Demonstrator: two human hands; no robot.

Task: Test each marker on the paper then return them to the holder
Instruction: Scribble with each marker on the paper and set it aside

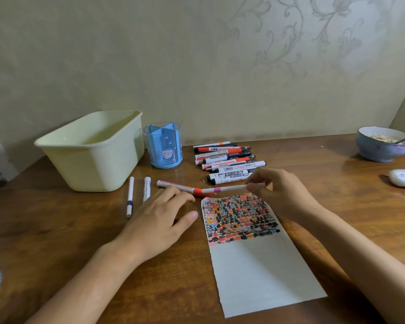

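Head-camera view: at a wooden table (56, 230), a person's right hand (278, 192) pinches a slim white marker with a pink band (222, 189) by one end, holding it level just above the top edge of a sheet of paper (262, 265) already crowded with red, black and blue test marks. The left hand (159, 220) lies flat, fingers relaxed, apparently touching a red-capped marker (180, 187) on the table. Two white pens (138, 195) lie left of it; untested markers (227, 162) sit piled beside the blue holder (163, 148), which stands next to a cream tub (91, 153).
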